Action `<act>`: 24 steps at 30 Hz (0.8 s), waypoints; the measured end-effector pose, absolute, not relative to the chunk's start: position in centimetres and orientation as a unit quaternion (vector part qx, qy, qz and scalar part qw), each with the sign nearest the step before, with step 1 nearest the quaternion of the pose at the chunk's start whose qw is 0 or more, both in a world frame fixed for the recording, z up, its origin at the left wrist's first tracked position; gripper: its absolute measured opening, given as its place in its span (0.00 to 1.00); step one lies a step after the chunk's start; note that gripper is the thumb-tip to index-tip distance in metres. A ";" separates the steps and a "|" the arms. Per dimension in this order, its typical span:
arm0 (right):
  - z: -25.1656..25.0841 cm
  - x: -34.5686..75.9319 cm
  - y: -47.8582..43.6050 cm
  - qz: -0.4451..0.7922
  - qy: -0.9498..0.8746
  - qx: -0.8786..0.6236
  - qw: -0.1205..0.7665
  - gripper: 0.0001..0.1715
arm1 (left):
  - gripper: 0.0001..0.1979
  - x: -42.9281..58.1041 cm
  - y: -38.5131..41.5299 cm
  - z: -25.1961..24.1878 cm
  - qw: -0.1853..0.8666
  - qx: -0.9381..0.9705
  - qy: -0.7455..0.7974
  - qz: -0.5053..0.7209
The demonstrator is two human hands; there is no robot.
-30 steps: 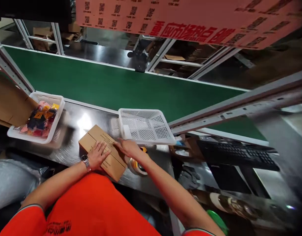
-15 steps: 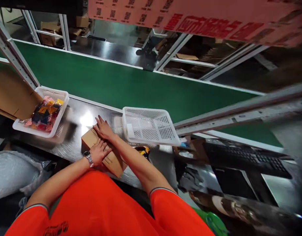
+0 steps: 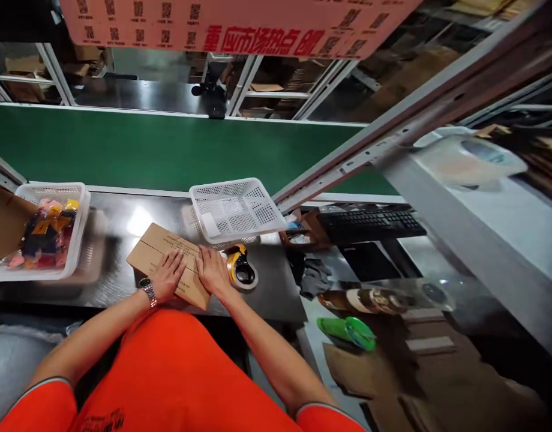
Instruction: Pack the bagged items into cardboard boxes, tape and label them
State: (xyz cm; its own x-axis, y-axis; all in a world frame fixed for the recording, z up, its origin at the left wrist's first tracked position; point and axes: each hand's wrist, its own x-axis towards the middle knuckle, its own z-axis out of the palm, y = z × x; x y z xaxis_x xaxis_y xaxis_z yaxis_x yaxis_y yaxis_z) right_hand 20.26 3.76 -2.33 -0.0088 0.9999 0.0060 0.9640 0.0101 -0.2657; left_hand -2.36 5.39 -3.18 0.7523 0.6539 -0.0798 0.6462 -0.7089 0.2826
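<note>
A closed brown cardboard box with printed text lies on the steel worktop in front of me. My left hand, with a metal wristwatch, rests flat on the box's near half, fingers spread. My right hand lies flat on the box's right end, fingers stretched out. Just right of that hand sits a tape dispenser with a yellow and black body.
An empty white mesh basket stands behind the box. At the far left a second white basket holds colourful packets. A green conveyor belt runs behind. A black keyboard and a green object lie to the right.
My right hand has drawn back from the box's far end to its near right end. The view has swung to the right. The left hand stays on the box.
</note>
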 end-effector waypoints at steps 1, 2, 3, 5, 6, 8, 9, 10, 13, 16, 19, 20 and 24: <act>-2.1 20.0 3.7 0.094 -0.703 -0.698 0.099 0.30 | 0.61 -2.5 5.4 -3.1 0.148 0.929 0.339 0.015; -1.8 19.9 3.6 0.096 -0.703 -0.697 0.101 0.29 | 0.59 -2.7 5.4 -3.1 0.148 0.934 0.326 0.014; -1.5 19.8 3.4 0.099 -0.702 -0.697 0.104 0.29 | 0.57 -2.9 5.4 -3.0 0.149 0.938 0.314 0.013; -1.1 20.0 2.9 0.111 -0.700 -0.698 0.105 0.30 | 0.56 -3.4 5.2 -2.8 0.150 0.943 0.296 0.007; -1.1 20.2 2.6 0.120 -0.699 -0.697 0.105 0.31 | 0.56 -3.6 5.1 -2.7 0.151 0.944 0.292 0.003; -1.3 21.0 2.1 0.145 -0.701 -0.689 0.117 0.33 | 0.58 -3.8 4.9 -2.5 0.152 0.944 0.293 -0.003; -1.5 21.5 2.0 0.162 -0.704 -0.679 0.134 0.33 | 0.58 -3.8 4.9 -2.4 0.152 0.943 0.297 -0.005; -1.9 22.2 2.0 0.183 -0.707 -0.665 0.158 0.33 | 0.57 -3.8 4.9 -2.4 0.151 0.942 0.300 -0.006; -3.3 24.4 1.9 0.271 -0.689 -0.620 0.259 0.36 | 0.56 -3.7 5.0 -2.5 0.151 0.939 0.308 -0.010; -5.1 25.8 1.5 0.398 -0.585 -0.608 0.360 0.46 | 0.56 -3.9 5.0 -2.7 0.146 0.937 0.316 -0.013; -6.4 25.5 0.9 0.483 -0.480 -0.600 0.420 0.55 | 0.56 -3.8 4.5 -2.9 0.132 0.936 0.325 -0.023; -6.6 25.3 0.7 0.492 -0.465 -0.598 0.430 0.55 | 0.55 -3.6 4.1 -2.9 0.122 0.935 0.333 -0.029; -6.6 24.4 0.8 0.507 -0.462 -0.586 0.430 0.55 | 0.47 -1.5 2.1 -2.8 0.064 0.912 0.400 -0.062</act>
